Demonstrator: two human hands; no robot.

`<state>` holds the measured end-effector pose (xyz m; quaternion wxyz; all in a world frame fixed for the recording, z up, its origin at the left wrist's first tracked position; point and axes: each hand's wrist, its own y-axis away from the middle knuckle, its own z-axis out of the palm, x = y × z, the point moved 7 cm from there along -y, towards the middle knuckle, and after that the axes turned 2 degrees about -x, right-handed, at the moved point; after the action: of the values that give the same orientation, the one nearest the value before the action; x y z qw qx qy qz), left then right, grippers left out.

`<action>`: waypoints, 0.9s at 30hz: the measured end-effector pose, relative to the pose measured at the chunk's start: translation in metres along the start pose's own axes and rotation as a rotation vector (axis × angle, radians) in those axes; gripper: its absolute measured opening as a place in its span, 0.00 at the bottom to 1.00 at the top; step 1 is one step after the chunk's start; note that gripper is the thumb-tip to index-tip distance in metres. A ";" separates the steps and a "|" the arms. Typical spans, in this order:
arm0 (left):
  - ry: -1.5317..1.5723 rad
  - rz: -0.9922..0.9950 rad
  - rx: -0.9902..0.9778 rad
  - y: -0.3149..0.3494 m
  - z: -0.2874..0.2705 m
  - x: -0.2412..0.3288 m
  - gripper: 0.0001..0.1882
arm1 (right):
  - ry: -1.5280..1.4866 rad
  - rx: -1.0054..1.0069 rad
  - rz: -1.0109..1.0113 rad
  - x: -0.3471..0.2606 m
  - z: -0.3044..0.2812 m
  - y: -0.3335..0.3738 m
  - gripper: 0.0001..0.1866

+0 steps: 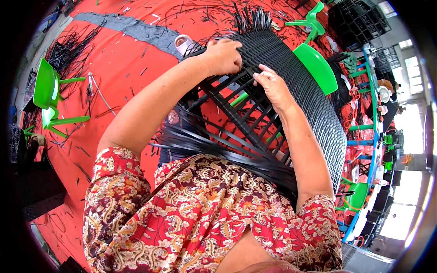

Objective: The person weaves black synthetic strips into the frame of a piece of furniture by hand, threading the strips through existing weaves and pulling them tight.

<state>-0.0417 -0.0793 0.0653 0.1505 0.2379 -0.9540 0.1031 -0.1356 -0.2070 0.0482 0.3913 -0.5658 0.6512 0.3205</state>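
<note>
A black woven panel [291, 59] on a frame lies in front of me, its weave dense on the far and right side. On its near side, bare black slats [241, 123] run across the frame with gaps between them. My left hand [224, 55] rests at the edge of the weave with its fingers curled closed; what they grip is hidden. Just to the right, my right hand [274, 87] hovers over the slats, thumb and fingers bent together in a pinch. Anything between them is too small to make out. A bundle of loose black strips [218, 143] trails across my lap.
Green plastic chairs stand at the left [48, 91] and far right [312, 22]; another green chair back [316, 68] touches the panel's right side. Black strip scraps [68, 54] litter the red floor covering [123, 54]. A grey cloth strip [132, 29] lies beyond, near a pale pink shoe [183, 44].
</note>
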 end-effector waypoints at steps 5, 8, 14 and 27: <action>-0.091 0.048 -0.198 -0.004 0.013 0.005 0.12 | -0.025 -0.052 0.089 -0.002 0.004 0.004 0.13; -0.052 0.051 -0.131 -0.006 0.019 0.000 0.14 | 0.015 -0.028 0.074 -0.008 0.006 0.006 0.13; 0.060 0.066 -0.034 -0.016 0.020 -0.005 0.11 | 0.326 0.084 -0.032 -0.014 0.003 0.007 0.12; 0.904 -0.065 0.216 -0.022 -0.008 -0.045 0.07 | 0.257 0.072 -0.161 -0.026 0.012 -0.044 0.15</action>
<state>0.0092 -0.0769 0.0605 0.5285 0.2131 -0.7687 0.2903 -0.0886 -0.1909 0.0664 0.3493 -0.6381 0.6595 0.1894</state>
